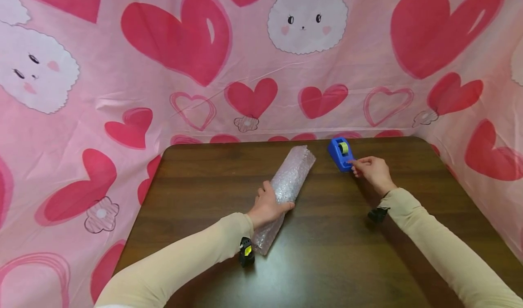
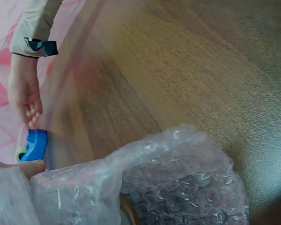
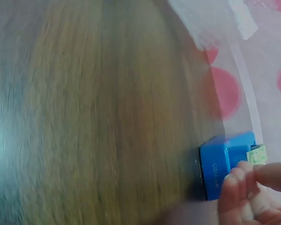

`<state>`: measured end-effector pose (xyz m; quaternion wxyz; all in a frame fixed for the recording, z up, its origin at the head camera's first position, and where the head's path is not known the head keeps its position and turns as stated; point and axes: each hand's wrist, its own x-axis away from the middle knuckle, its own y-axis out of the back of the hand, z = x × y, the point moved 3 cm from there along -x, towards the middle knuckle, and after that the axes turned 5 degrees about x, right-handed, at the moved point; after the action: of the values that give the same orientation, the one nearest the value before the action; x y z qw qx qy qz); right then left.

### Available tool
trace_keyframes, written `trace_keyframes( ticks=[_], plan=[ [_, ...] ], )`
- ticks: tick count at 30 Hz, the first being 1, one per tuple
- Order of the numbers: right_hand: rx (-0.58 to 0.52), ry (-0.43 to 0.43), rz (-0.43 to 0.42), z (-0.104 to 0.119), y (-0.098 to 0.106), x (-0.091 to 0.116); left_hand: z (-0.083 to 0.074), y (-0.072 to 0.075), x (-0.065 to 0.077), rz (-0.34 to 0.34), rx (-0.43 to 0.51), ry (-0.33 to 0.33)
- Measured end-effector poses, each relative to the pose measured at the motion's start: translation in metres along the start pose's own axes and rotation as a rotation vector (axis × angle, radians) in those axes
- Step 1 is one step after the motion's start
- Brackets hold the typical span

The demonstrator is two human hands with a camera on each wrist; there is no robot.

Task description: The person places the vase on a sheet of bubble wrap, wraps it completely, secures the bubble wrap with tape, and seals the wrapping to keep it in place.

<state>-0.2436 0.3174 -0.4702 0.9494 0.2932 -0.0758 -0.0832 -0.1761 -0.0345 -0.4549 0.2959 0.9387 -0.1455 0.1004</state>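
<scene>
A long roll of clear bubble wrap (image 1: 291,174) lies slantwise on the brown table. My left hand (image 1: 267,207) grips its lower half from above, thumb on the right side and fingers on the left. Through the wrap's open end a brown, rounded edge (image 2: 128,210) shows; the rest of what is inside is hidden. At the table's back right stands a blue tape dispenser (image 1: 337,154) with a yellowish tape roll (image 1: 343,148) in it. My right hand (image 1: 375,172) is at the dispenser's front end, thumb and index finger pinched together on the tape's end, which hardly shows.
The wooden table (image 1: 204,176) has rounded back corners. Behind it and along both sides hangs a pink cloth (image 1: 253,63) with hearts and rabbit faces, close to the table's back edge. Each wrist wears a black strap device (image 1: 246,252) over a beige sleeve.
</scene>
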Motion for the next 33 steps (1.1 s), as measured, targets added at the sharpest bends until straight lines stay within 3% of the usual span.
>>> trace_keyframes(
  ticks=[4,12,17,23,28,31,33],
  plan=[
    [-0.075,-0.012,0.058,-0.003,-0.005,0.002,0.001,-0.001,-0.001,-0.003,0.000,-0.001],
    [-0.151,0.009,0.082,-0.011,-0.008,0.002,0.003,-0.002,-0.003,0.002,-0.003,0.001],
    [-0.111,-0.012,0.100,-0.011,-0.009,-0.002,0.003,-0.002,-0.004,-0.003,0.006,0.001],
    [0.018,-0.039,0.150,-0.011,-0.007,-0.005,0.004,-0.002,-0.005,0.003,0.013,-0.002],
    [0.132,-0.012,0.101,-0.009,-0.010,-0.008,0.004,0.000,-0.007,0.006,0.010,0.003],
    [0.114,-0.010,0.090,-0.015,-0.011,-0.005,0.005,0.000,-0.007,0.005,-0.002,0.001],
    [0.065,-0.010,0.127,-0.017,-0.009,-0.002,0.004,0.000,-0.008,0.005,-0.003,-0.006]
  ],
)
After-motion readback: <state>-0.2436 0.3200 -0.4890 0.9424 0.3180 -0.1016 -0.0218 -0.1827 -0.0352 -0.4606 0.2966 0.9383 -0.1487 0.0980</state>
